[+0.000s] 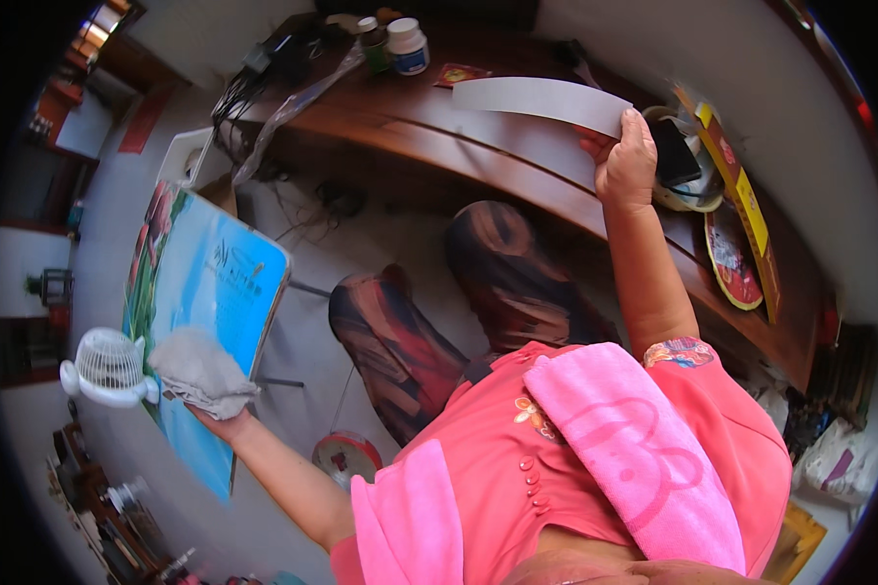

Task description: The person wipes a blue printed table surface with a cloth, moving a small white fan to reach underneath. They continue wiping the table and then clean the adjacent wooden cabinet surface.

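My left hand is out to the left above a small blue folding table, palm up under a bunched grey cloth. The cloth covers most of its fingers. A small white fan stands just beyond that cloth. My right hand reaches forward over a dark wooden bench, pinching one end of a long, slightly curved white strip. The strip's other end points left, toward a small red packet on the wood. What the strip is made of I cannot tell.
A white jar and a dark bottle stand at the bench's far left. At its right are a round basket holding a black phone-like slab, a long yellow box and an oval paddle. A red round object lies below.
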The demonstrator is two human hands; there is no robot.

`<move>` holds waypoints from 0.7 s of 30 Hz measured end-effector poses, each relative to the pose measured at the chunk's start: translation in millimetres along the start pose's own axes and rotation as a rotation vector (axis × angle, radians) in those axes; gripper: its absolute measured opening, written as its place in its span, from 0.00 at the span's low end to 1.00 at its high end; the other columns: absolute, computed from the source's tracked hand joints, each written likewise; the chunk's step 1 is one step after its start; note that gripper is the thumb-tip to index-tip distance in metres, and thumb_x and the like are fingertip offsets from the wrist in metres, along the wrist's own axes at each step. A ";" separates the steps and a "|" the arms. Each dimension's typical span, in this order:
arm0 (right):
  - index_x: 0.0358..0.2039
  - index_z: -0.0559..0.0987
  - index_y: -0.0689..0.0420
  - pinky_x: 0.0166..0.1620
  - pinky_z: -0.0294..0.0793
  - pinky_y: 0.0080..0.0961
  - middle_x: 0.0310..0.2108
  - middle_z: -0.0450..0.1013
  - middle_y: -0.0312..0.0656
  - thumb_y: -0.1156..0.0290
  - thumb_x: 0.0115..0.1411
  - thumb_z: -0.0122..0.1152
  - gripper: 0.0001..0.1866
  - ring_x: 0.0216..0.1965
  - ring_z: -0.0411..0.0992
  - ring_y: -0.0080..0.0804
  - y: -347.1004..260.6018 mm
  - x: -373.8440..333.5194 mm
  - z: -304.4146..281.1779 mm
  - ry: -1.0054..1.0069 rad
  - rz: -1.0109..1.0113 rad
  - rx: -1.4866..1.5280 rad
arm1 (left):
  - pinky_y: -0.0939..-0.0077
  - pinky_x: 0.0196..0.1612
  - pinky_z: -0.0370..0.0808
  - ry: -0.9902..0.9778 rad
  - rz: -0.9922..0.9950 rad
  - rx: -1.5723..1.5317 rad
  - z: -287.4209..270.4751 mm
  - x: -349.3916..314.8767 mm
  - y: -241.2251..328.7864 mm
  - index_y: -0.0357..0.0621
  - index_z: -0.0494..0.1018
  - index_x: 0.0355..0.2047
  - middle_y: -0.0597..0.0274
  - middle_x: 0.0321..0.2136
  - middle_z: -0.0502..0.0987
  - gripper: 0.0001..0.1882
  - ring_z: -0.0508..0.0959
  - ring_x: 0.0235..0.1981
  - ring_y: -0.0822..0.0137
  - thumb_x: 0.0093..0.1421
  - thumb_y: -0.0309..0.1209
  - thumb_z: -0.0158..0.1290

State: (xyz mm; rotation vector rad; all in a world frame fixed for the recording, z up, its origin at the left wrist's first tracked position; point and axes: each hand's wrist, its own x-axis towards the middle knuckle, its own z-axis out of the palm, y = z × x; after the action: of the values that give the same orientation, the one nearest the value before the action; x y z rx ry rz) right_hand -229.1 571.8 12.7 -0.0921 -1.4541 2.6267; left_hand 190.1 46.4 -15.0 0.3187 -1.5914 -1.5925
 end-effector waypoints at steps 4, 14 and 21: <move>0.47 0.72 0.56 0.29 0.80 0.30 0.40 0.76 0.41 0.63 0.72 0.44 0.13 0.35 0.79 0.35 17.9 -11.2 36.2 -0.130 -0.025 -0.009 | 0.54 0.66 0.64 0.071 0.507 1.305 30.5 -5.8 2.7 0.42 0.58 0.67 0.55 0.63 0.67 0.29 0.69 0.62 0.55 0.71 0.45 0.40; 0.48 0.76 0.58 0.38 0.81 0.27 0.40 0.76 0.41 0.62 0.75 0.43 0.16 0.36 0.76 0.28 84.3 -116.7 216.9 -0.806 -0.299 -0.028 | 0.52 0.56 0.76 0.514 0.068 0.554 46.0 -87.1 34.5 0.41 0.58 0.66 0.52 0.61 0.69 0.26 0.74 0.57 0.53 0.72 0.38 0.40; 0.43 0.81 0.48 0.43 0.77 0.35 0.42 0.77 0.39 0.73 0.62 0.58 0.10 0.42 0.75 0.44 186.7 -195.5 274.3 -1.356 -0.850 -0.406 | 0.57 0.51 0.80 0.459 0.018 0.314 75.8 -93.0 52.5 0.33 0.62 0.63 0.46 0.58 0.71 0.25 0.78 0.52 0.54 0.71 0.37 0.42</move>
State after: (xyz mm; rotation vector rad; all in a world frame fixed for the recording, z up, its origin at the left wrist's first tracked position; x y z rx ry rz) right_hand -85.6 214.7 -2.1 2.0222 -1.6103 1.4858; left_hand 214.0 172.5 10.6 0.7769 -1.4657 -1.1441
